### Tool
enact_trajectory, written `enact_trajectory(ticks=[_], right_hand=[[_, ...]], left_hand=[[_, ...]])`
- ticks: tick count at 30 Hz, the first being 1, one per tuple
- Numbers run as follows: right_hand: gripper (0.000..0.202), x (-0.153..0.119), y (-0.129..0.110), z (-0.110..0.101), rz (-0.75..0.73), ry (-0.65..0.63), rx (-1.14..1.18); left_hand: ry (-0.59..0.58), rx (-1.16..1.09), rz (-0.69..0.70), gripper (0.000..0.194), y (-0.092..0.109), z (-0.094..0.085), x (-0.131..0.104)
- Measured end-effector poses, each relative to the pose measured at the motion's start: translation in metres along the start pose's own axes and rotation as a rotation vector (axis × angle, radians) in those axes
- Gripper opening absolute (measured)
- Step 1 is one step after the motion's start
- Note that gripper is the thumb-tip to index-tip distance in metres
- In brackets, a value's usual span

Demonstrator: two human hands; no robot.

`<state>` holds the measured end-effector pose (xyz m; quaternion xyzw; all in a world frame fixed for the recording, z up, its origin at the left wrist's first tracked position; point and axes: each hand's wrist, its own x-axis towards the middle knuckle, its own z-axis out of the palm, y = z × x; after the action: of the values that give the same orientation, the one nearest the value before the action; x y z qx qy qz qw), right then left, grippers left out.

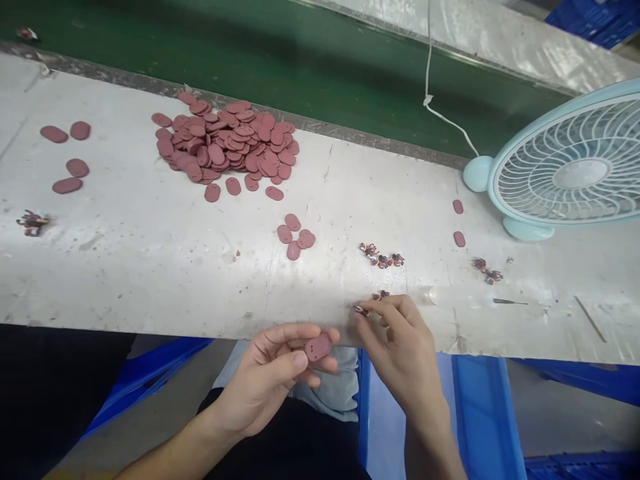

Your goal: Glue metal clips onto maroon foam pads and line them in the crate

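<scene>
My left hand (280,373) is closed on a reddish-brown oval disc (319,347) with small holes, held between thumb and fingers just off the table's front edge. To its right, my right hand (397,340) pinches a tiny dark-and-white figurine (361,310) between thumb and forefinger, low over the table. Another small figurine (381,295) lies by its fingers. A little farther back is a cluster of several more figurines (384,261). A small group of oval discs (293,250) lies on the table ahead of my left hand.
A large heap of oval discs (235,143) covers the table's back left. On the right stands a light-blue fan (580,173), its white cord (450,122) running back across a green belt (300,67). A thin pointed tool (510,302) lies right of my hand. Below is a blue bin (483,407).
</scene>
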<state>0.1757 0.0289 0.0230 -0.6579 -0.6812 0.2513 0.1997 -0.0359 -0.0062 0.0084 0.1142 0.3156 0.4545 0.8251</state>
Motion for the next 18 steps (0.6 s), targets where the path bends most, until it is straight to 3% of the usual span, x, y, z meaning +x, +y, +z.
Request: enact_trajectory(ticks=[3,6,10,18], right_hand=[[0.011,-0.015,-0.010,-0.010,0.040,-0.008,0.445],[0.021,-0.031,-0.020,-0.014,0.058,-0.099,0.748],[0.027,-0.041,-0.027,-0.008,0.108,-0.133,0.841],[0.023,-0.037,-0.027,-0.007,0.160,-0.184,0.866]], left_hand=[[0.033,0.091,0.046,0.023,-0.004,-0.002,0.000],[0.030,0.198,0.087,0.025,-0.008,-0.003,-0.001],[-0.006,0.262,0.120,0.026,-0.010,-0.001,0.000],[-0.027,0.260,0.074,0.023,-0.010,0.004,0.001]])
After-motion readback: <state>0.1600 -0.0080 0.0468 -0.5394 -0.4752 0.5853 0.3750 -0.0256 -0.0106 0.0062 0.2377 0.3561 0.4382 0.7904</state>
